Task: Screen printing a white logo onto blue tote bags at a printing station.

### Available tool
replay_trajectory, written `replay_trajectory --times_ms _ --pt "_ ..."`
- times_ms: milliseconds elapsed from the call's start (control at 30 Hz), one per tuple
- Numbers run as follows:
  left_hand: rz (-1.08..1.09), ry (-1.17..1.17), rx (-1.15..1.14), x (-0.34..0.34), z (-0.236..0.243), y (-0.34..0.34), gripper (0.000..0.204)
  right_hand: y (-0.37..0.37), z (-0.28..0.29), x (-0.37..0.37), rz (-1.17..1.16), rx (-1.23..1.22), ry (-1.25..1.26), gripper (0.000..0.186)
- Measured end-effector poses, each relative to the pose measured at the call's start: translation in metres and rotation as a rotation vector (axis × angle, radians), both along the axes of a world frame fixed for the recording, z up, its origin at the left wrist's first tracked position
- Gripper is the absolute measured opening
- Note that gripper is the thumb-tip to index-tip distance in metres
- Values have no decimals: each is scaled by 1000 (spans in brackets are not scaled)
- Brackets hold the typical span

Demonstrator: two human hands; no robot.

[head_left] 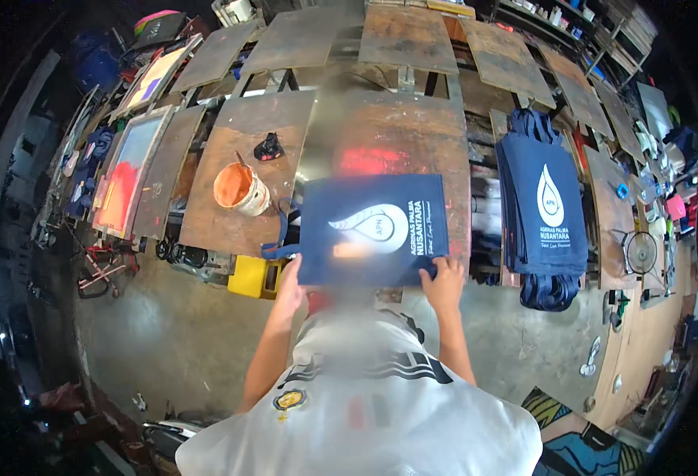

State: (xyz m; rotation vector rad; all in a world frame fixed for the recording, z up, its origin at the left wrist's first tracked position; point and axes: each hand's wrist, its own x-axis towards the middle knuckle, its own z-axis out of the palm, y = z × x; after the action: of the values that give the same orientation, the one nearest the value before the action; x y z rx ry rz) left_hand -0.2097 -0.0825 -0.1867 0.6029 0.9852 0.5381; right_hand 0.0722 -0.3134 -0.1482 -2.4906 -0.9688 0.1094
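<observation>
A navy tote bag (373, 230) with a white drop-shaped print and white lettering lies flat on a brown wooden board (400, 135). My left hand (290, 287) grips the bag's near left corner, with its fingertips hidden under the cloth. At the near right corner my right hand (444, 282) has its fingers curled over the edge. The bag's blue handles (279, 234) trail off to the left. My white shirt (365, 404) fills the bottom of the view.
An orange paint bucket (240, 189) and a black rag (269, 147) sit on the board to the left. A pile of printed navy bags (546, 214) hangs at right. A screen frame with red ink (126, 170) lies far left. A yellow box (251, 276) sits below.
</observation>
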Motion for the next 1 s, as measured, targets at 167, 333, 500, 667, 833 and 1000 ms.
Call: replay_trajectory --times_ms 167,333,500,667,833,1000 --pt "14 199 85 2 -11 -6 37 -22 -4 -1 -92 -41 27 40" --pt "-23 302 220 7 -4 -16 32 -17 -15 -4 -95 75 -44 38" --pt "-59 359 337 14 19 -25 29 -9 -23 1 -212 190 -13 37" --pt "-91 147 537 8 36 -22 29 -5 -28 0 -249 35 72 34" --pt "-60 -19 658 1 95 -30 26 -16 -39 -21 -392 43 35 45" --pt "4 -185 763 -73 157 -46 40 -14 21 -97 -214 468 189 28"
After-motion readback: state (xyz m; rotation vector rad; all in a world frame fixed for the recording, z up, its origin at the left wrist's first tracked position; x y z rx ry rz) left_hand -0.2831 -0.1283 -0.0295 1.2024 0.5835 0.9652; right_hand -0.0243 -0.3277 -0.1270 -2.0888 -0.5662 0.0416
